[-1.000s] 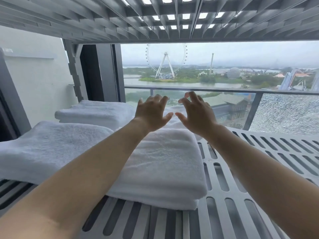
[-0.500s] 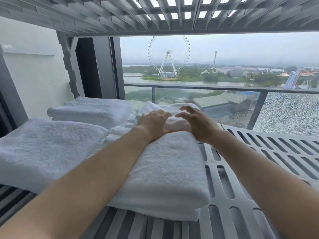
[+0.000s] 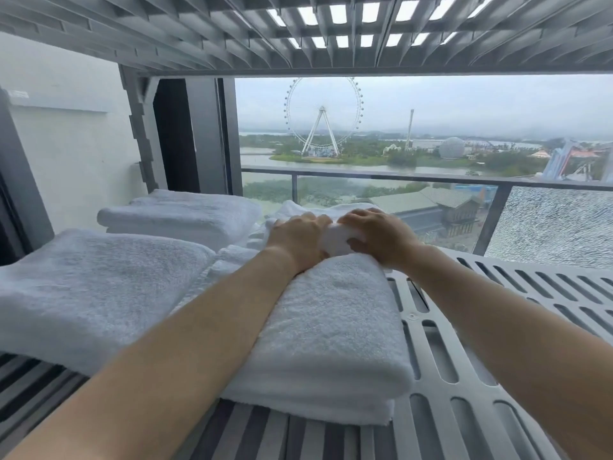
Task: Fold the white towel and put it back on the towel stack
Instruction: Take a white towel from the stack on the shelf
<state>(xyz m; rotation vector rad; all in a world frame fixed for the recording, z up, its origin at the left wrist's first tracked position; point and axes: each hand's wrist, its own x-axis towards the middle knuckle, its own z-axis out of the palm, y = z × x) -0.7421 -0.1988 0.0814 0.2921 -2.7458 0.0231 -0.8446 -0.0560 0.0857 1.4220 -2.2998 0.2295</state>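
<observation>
A loosely bunched white towel lies at the back of the slatted grey shelf, behind a thick folded white towel in the middle. My left hand and my right hand both reach over the folded towel and close on the bunched towel, side by side, a fold of it showing between them. My fingertips are hidden in the cloth.
Two more folded white towels rest on the shelf: a large one at the left front and another at the back left. A second slatted shelf hangs close overhead. Behind stand a glass balcony railing and a white wall at left.
Both hands came down from the air and forward over the folded towel, then closed on the bunched towel behind it. The camera moved slightly closer.
</observation>
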